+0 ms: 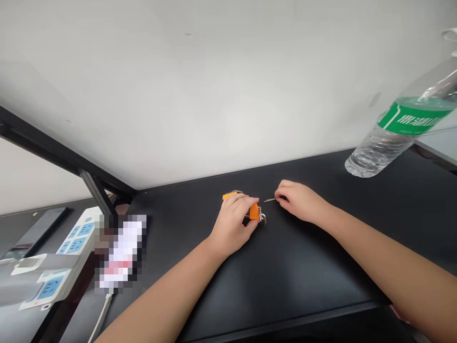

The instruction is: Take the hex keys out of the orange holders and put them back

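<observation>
Forearms (171, 290) over desk (285, 276), orange padlock (254, 211) clamped in left hand's (232, 219) grip, thin metal piece (270, 199) pinched by right hand (298, 200), water (376, 147) held in bottle (414, 116)

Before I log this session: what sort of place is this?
Probably an office or home desk: a glossy black tabletop against a pale wall, a white power strip with blue sockets, and a clear plastic green-labelled bottle.
</observation>
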Demonstrator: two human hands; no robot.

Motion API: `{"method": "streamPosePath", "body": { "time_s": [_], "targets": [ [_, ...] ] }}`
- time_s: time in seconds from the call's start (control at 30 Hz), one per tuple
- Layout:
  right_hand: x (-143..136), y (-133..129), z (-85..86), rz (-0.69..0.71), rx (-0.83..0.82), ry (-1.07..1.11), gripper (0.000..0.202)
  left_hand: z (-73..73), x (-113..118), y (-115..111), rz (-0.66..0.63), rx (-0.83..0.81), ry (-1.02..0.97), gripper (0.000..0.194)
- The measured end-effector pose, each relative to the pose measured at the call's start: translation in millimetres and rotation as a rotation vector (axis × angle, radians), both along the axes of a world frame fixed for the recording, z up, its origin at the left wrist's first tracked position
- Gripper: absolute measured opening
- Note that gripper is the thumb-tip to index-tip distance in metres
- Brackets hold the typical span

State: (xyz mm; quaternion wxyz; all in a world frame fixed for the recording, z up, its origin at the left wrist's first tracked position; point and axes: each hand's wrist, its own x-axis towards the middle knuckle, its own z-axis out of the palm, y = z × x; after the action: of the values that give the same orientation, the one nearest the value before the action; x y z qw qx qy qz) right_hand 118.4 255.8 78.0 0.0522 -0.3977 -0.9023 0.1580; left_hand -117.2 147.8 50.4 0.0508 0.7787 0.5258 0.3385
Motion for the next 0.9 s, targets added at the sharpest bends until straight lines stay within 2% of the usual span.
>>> {"method": "streamPosePath", "body": {
  "time_s": [0.27, 0.4, 0.67, 0.8, 0.9],
  "targets": [
    [-6.2, -8.5, 11.7, 0.053, 0.171, -0.246, 0.021, -1.9, -1.3, -0.1, 0.0, -0.001, 0.019, 0.05],
    [-6.8, -13.4, 14.9, 0.072, 0.201, -0.332, 0.017, -2.6, -1.8, 0.6, -0.01, -0.004, 0.025, 0.049],
    [-4.2, -19.5, 24.1, 0.062, 0.156, -0.103, 0.013, -2.0, -2.1, 2.2, -0.002, -0.009, 0.035, 0.05],
    [-7.3, -27.8, 33.2, 0.097, -0.027, 0.148, 0.013, -0.6, -1.6, 2.1, 0.013, 0.003, 0.039, 0.051],
    [-7.1, -32.5, 36.4, 0.122, -0.174, 0.25, 0.012, -0.3, -1.3, 2.4, 0.011, 0.011, 0.04, 0.05]
  ]
}}
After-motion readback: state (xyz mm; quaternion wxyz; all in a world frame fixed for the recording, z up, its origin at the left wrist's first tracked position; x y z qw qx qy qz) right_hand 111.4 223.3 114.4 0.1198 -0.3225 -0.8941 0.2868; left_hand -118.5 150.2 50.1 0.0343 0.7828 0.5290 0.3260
